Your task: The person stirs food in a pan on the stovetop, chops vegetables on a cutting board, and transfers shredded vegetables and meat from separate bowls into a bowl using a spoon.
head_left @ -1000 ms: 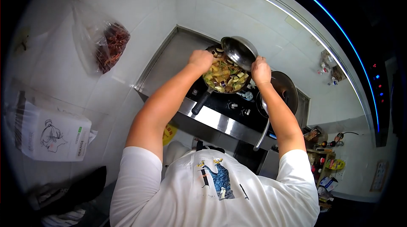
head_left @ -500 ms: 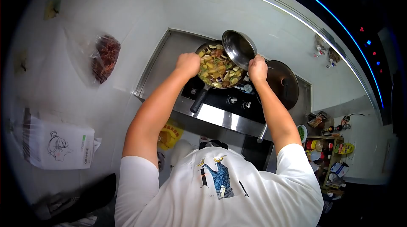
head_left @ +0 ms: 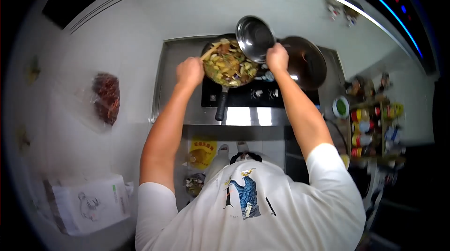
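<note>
My left hand (head_left: 190,71) is closed around a wooden spatula (head_left: 211,51) at the left rim of a black frying pan (head_left: 222,104). The spatula's far end reaches into the food (head_left: 229,66), chunks of vegetables including what looks like eggplant in a yellowish sauce. In my right hand (head_left: 277,57) is a shiny metal bowl (head_left: 255,39), gripped at its lower right edge. The bowl is tilted above the pan's upper right side, its dark inside facing me; I see no food in it. The pan's handle points toward my body.
A large brown-lidded pan (head_left: 307,66) stands on the right of the stove (head_left: 243,101). Farther right are a bowl of chopped greens (head_left: 341,107) and a rack of bottles (head_left: 363,127). A bag of dried red food (head_left: 107,98) hangs on the left wall.
The camera view has shifted. My left hand has drawn back from the pan's rim, and more of the spatula shows. The bowl has lifted slightly away from the food and still tilts.
</note>
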{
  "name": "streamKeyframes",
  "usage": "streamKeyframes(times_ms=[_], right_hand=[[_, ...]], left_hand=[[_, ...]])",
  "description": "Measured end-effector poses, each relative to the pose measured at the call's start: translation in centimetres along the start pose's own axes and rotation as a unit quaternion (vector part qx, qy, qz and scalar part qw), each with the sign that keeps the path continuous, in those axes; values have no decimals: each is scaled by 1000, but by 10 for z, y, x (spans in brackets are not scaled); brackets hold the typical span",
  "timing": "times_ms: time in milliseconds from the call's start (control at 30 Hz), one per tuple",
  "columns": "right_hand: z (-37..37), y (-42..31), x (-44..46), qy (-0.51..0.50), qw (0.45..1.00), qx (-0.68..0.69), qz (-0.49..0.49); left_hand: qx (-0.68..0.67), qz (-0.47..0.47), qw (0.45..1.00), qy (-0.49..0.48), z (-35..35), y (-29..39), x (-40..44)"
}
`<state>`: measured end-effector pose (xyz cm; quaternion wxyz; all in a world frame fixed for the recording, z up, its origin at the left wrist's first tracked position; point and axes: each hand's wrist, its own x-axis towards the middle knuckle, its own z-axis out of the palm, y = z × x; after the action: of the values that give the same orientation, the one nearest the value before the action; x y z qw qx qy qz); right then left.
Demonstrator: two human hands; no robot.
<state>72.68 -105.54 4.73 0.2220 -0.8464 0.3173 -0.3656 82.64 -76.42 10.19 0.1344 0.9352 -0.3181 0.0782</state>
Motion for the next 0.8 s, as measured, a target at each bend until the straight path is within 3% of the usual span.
streamKeyframes(times_ms=[33, 67, 133, 167, 200, 267, 333, 400, 467, 600, 633, 700, 800], right_hand=[[-3, -2, -8, -19, 998, -21, 57], [-8, -8, -13, -4, 989, 55, 138], [-10, -11, -18, 14, 983, 56, 173], [-16, -16, -27, -19, 961, 101, 255], [-8, -9, -36, 9, 941, 137, 310], [-9, -12, -54, 56, 938, 161, 301], [-28, -20, -61, -9, 803, 404, 439], [-59, -33, -75, -22, 753, 449, 480], [-83, -17, -95, -46, 721, 539, 433], [-148, 4, -141, 20, 722, 563, 402], [-164, 14, -157, 55, 712, 567, 410], [-194, 40, -191, 118, 705, 556, 425], [-221, 101, -243, 215, 676, 526, 469]], left_hand=[[6, -9, 1000, -30, -2, -2, -4], [9, -14, 999, -47, -7, 0, -1], [-16, -27, 999, -14, -11, 2, -1], [-36, -38, 998, -29, -10, -2, -5], [-54, -51, 996, -42, -7, -7, -4], [-133, -52, 990, -12, 15, -31, 0], [-264, -61, 962, 13, 23, -38, 0], [-341, -63, 938, 21, 10, -14, -12], [-488, -46, 872, 13, -5, 16, -26], [-601, 83, 791, -85, -27, 120, -68], [-591, 101, 788, -140, -32, 142, -82], [-636, 93, 726, -247, -19, 182, -110], [-588, 136, 733, -314, 12, 232, -141]])
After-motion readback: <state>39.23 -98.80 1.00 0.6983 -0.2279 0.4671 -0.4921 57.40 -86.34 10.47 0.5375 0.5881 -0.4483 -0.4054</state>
